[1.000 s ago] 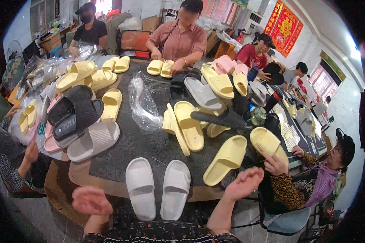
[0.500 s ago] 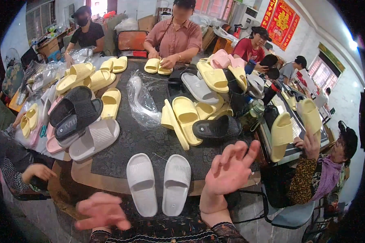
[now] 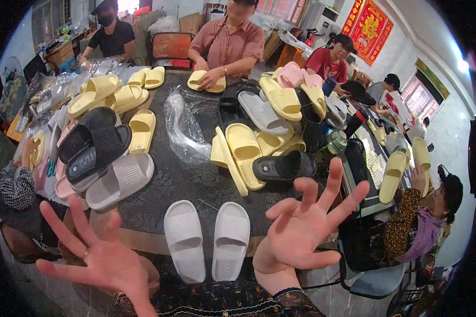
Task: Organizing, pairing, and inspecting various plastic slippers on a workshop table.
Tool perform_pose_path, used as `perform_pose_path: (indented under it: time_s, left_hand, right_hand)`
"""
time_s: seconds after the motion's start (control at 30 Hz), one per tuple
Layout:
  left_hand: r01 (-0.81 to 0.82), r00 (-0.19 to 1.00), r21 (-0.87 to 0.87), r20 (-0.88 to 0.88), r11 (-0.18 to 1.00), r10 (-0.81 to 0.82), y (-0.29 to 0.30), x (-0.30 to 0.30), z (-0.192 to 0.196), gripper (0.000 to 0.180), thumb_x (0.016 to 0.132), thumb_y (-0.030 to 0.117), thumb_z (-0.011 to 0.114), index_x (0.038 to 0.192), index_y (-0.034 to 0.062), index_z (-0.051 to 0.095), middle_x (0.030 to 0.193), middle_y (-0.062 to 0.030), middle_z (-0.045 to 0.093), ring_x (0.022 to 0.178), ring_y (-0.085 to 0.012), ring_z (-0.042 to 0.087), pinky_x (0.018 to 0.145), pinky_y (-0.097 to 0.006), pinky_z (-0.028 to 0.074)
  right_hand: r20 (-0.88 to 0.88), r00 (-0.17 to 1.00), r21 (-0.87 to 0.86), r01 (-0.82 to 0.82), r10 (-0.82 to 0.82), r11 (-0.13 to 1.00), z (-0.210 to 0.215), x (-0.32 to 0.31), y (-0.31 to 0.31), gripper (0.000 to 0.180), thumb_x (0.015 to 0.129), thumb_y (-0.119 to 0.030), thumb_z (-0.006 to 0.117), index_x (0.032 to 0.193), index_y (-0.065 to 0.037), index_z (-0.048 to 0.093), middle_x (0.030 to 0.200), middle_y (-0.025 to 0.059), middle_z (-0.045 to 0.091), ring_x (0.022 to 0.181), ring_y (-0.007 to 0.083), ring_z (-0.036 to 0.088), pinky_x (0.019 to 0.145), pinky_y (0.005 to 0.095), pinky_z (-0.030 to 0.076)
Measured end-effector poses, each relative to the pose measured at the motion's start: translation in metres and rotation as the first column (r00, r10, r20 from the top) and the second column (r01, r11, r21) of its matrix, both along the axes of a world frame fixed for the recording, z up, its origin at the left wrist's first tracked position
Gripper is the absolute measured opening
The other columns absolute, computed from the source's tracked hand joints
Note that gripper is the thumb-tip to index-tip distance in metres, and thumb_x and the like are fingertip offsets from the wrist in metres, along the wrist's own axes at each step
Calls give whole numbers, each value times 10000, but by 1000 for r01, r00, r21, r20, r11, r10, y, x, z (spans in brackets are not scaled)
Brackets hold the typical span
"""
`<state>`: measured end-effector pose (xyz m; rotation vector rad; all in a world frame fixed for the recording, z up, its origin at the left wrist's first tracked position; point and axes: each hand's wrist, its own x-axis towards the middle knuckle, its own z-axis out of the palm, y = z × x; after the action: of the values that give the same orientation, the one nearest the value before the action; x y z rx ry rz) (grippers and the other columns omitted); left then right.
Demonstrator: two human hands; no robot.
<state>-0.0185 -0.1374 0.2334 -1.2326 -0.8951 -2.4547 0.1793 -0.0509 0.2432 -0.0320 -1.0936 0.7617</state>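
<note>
Two light grey slippers lie side by side at the table's near edge, toes pointing away from me: the left slipper (image 3: 185, 240) and the right slipper (image 3: 231, 241). A thin thread loops above them between their toes. To their left my left hand (image 3: 103, 259) is raised, palm up and fingers spread, holding nothing. On the other side my right hand (image 3: 307, 232) is also lifted with its fingers wide apart and nothing in it. Neither hand touches the slippers. Beyond my right hand lies a black slipper (image 3: 284, 167) beside yellow slippers (image 3: 243, 145).
A stack of black slippers (image 3: 92, 140) sits over a grey slipper (image 3: 120, 182) on the left. Clear plastic bags (image 3: 188, 129) lie mid-table. A lidded bottle (image 3: 333, 142) stands right. Across the table a person (image 3: 227, 42) handles a yellow slipper; others sit on both sides.
Both my hands have risen and spread their fingers; the left moved up and leftward. The grey slippers stay put. The person across has brought the yellow slippers together, and the person at left has shifted.
</note>
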Motion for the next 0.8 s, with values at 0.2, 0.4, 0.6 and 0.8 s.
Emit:
perform_pose_path:
  time_s: [0.2, 0.4, 0.6, 0.8]
  left_hand:
    - [758, 651, -445, 567, 477, -505, 67, 21, -108, 1379, 573, 272, 909, 1491, 197, -118, 1528, -165, 83, 1269, -335, 406, 885, -405, 529]
    - [636, 766, -568, 386, 522, -514, 26, 28, -136, 1204, 647, 0, 779, 1501, 187, -48, 1530, -144, 107, 1195, -283, 476, 845, -360, 527]
    - [565, 824, -561, 422, 605, -379, 16, 2, -140, 1027, 766, 118, 721, 1506, 144, 10, 1512, -128, 217, 1101, -240, 548, 748, -249, 534]
    - [104, 990, -258, 115, 961, -76, 9, -25, -104, 908, 803, -18, 628, 1501, 100, 60, 1455, -137, 340, 931, -165, 596, 663, -204, 510]
  right_hand:
    - [200, 964, -602, -19, 173, 798, -97, -27, 47, 817, 917, -494, 477, 1494, -71, 82, 1424, 186, 357, 894, 268, 622, 519, 278, 538]
    - [219, 954, -615, -28, 205, 788, -120, -21, 23, 632, 970, -339, 452, 1470, -63, 180, 1307, 142, 465, 831, 159, 604, 536, 236, 485]
    - [-62, 850, -833, -333, 524, 442, -118, -44, 36, 602, 971, -279, 472, 1476, -102, 196, 1208, 128, 522, 795, 129, 564, 523, 218, 465]
    - [150, 642, -597, -547, 752, 586, -71, -90, 29, 666, 965, -297, 504, 1482, -71, 150, 1141, 123, 558, 787, 120, 560, 507, 217, 468]
